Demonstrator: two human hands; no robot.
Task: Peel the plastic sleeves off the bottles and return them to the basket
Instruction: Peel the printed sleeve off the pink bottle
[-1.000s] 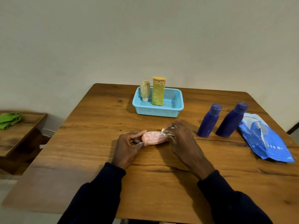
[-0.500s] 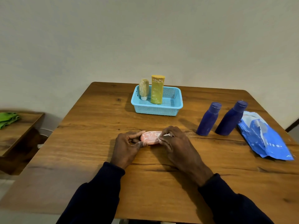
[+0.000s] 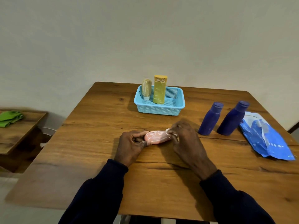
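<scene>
At frame centre the pink bottle (image 3: 157, 137) lies on its side on the table (image 3: 90, 143), with white squiggles on its wrap. The left hand (image 3: 131, 146) pinches its left end. The right hand (image 3: 186, 139) pinches loose white plastic at its right end. Bare wood spreads to the left and toward the near edge. The basket (image 3: 159, 109) sits behind, and two blue bottles (image 3: 210, 118) stand to the right.

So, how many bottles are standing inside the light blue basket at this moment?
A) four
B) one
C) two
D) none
C: only the beige bottle and the yellow bottle stand in the basket; the left hand and the right hand hold the pink bottle, and the dark blue bottles stand on the table.
</scene>
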